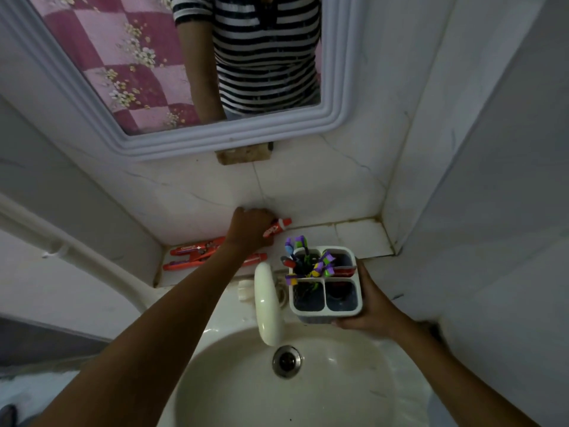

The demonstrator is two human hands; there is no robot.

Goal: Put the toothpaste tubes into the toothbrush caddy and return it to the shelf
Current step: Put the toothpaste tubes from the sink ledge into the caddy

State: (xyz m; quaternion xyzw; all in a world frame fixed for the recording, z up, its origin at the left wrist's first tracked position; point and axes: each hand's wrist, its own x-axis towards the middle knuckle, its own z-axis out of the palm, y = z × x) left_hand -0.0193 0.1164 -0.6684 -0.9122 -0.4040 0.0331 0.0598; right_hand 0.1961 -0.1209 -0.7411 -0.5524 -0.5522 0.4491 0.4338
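My right hand (374, 303) holds a white four-compartment toothbrush caddy (327, 311) above the sink's back edge. Several purple and green toothbrushes (308, 261) stand in its far-left compartment, and a red tube (345, 270) sits in the far-right one. My left hand (249, 228) is closed around a red toothpaste tube (278, 226) over the tiled shelf (354, 238), its capped end sticking out to the right. Two more red toothpaste tubes (197, 249) (184, 265) lie on the shelf's left part, partly hidden by my left forearm.
A cream faucet (268, 303) rises just left of the caddy. Below it lies the white sink basin (215, 380) with its metal drain (286, 361). A white-framed mirror (191, 140) hangs above the shelf. Walls close in on both sides.
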